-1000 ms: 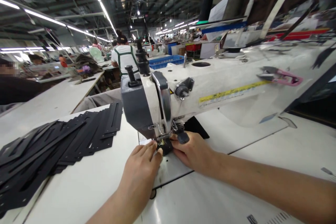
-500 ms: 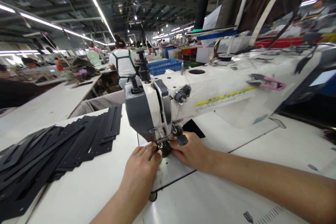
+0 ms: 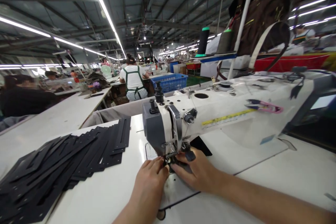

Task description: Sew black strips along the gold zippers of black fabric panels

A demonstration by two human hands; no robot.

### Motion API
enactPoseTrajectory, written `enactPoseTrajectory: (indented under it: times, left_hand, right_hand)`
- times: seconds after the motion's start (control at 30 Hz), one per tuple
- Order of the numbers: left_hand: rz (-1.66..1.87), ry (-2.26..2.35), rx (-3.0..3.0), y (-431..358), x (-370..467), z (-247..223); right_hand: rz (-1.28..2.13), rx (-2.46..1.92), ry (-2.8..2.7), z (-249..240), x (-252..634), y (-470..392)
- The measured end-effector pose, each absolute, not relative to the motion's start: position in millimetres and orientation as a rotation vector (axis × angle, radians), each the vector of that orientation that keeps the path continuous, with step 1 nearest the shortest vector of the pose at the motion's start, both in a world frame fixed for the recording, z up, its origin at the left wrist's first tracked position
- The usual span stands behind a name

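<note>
A white and grey sewing machine (image 3: 156, 129) stands in front of me. Under its needle area lies a dark strip (image 3: 183, 165), partly hidden by my fingers and the machine head. My left hand (image 3: 152, 182) is closed at the left of the presser foot, fingertips and thumb on the strip's edge. From the right, my right hand (image 3: 201, 171) grips the strip between thumb and fingers. Behind that hand, a flat black piece (image 3: 201, 146) lies on the machine bed; I cannot tell whether it belongs to the same strip.
Overlapping black strips with slots and holes (image 3: 78, 157) cover the table's left side. Pink-handled thread snips (image 3: 265, 106) rest against the machine arm. Thread cones (image 3: 203, 42) stand above it. A blue crate (image 3: 170, 82) and a person in a green-strapped apron (image 3: 134, 80) are beyond.
The view has tilted up, so the machine and hands sit lower and further right. My right thumb and fingers have spread apart slightly, showing more of the dark strip between them.
</note>
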State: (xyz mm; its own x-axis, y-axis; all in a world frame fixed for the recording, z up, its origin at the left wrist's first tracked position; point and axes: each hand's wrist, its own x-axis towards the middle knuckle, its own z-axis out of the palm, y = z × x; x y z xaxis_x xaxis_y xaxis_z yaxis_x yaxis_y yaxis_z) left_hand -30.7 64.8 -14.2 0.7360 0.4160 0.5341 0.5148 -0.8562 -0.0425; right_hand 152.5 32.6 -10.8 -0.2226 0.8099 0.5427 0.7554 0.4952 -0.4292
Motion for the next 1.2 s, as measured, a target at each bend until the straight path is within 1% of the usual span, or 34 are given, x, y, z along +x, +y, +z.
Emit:
enactPoseTrajectory:
  times: [0.13, 0.3, 0.53, 0.7, 1.03, 1.2]
  left_hand:
    - [-0.871, -0.7, -2.684, 69, -32, -21]
    - [-0.87, -0.701, -2.668, 70, -30, -22]
    - [-0.791, -0.761, -2.724, 65, -29, -15]
    - [-0.765, -0.761, -2.758, 65, -28, -13]
    - [-0.772, -0.771, -2.756, 65, -26, -8]
    - [-0.807, -0.837, -2.76, 67, -28, -12]
  right_hand:
    - [-0.004, -1.455, -1.785, -28, 144, 42]
    - [-0.353, -1.466, -1.8, -39, 138, 48]
    - [-0.431, -1.488, -1.835, -37, 138, 51]
    - [-0.42, -1.503, -1.841, -36, 140, 50]
    - [-0.257, -1.552, -1.902, -29, 143, 48]
    - [-0.13, -1.402, -2.113, -18, 170, 38]
